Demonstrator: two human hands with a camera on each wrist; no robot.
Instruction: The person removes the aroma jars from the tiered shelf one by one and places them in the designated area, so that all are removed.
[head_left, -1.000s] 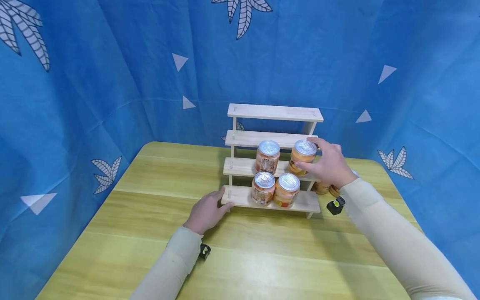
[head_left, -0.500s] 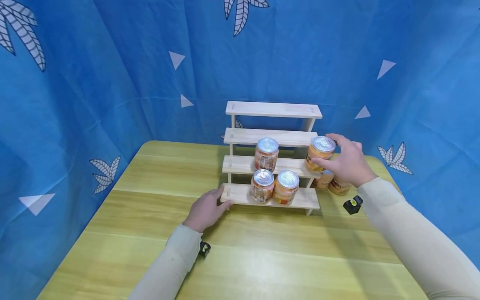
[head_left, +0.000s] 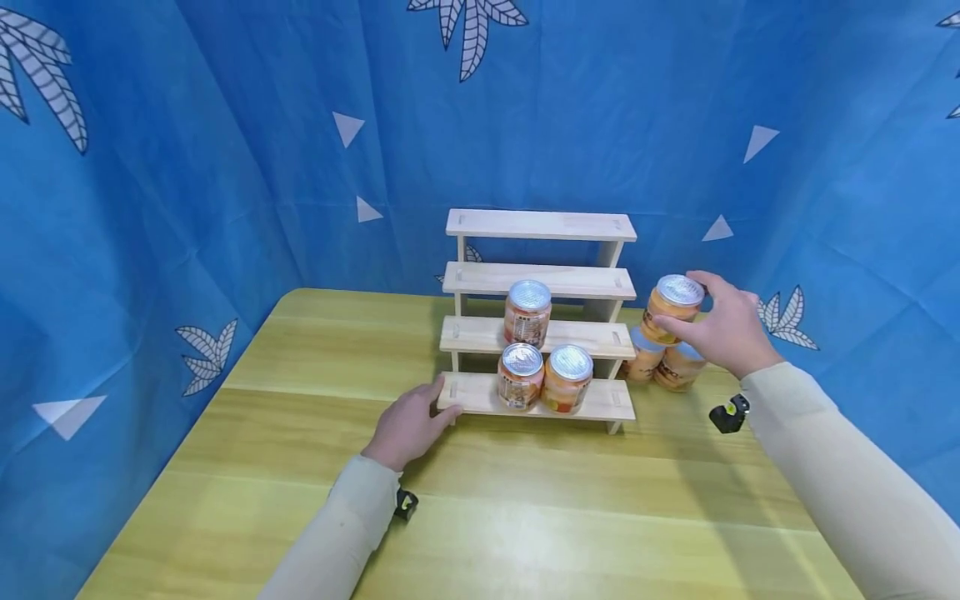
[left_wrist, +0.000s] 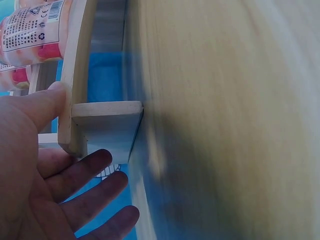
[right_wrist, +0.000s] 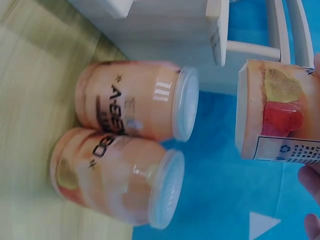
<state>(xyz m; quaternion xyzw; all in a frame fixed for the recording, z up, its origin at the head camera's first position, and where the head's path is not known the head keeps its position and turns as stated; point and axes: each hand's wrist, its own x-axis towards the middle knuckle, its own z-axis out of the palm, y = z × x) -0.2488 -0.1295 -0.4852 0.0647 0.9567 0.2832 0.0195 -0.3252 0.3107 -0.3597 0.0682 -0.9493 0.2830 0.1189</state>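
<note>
Pinching the rack (head_left: 472, 389) at frame centre was the left hand (head_left: 405, 427); the right hand (head_left: 727, 327) gripped a can (head_left: 666, 307), centre right. Unloading appeared half done: two cans (head_left: 639, 360) stood on the table (head_left: 525, 517), three awaited removal.

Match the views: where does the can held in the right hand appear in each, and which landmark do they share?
Head: the can is right of centre, around mid-height.
Left wrist: not in it.
Right wrist: right edge, around mid-height.
Shared landmark: the shelf.
</note>
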